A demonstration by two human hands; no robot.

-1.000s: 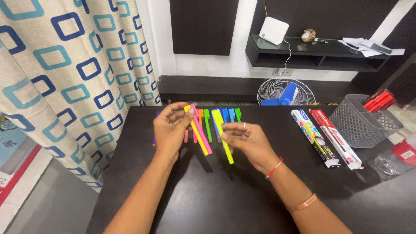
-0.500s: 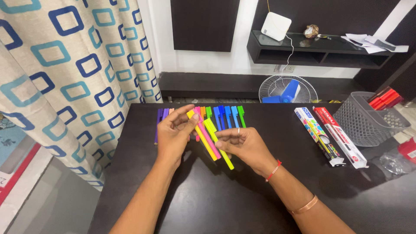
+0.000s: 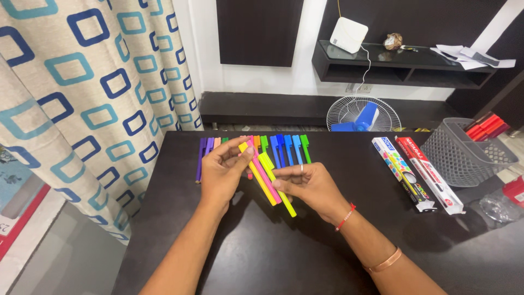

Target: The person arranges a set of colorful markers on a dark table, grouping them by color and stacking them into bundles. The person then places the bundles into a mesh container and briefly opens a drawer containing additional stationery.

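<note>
Head view looks down on a dark counter (image 3: 305, 257) whose left edge runs close beside a patterned curtain (image 3: 82, 93), while its far edge meets the wall under a small fan (image 3: 363, 113). Open surface lies near the person, between and below the forearms; the right side is more crowded, with two long boxes (image 3: 417, 173) lying side by side and a grey mesh basket (image 3: 464, 153) just beyond them.

A row of coloured pens (image 3: 284, 148) lies along the far part of the counter, purple at the left through blue and green at the right. The left hand (image 3: 224, 172) is curled, thumb and fingers pinching the far ends of a few pens, a yellow pen (image 3: 255, 169) and a pink pen (image 3: 266, 177) among them. The right hand (image 3: 308, 186) is loosely closed on the near part of the same bunch, with the lime pen (image 3: 275, 180) sticking out toward the person beneath its fingers. Both hands sit just near of the row, almost touching it.
</note>
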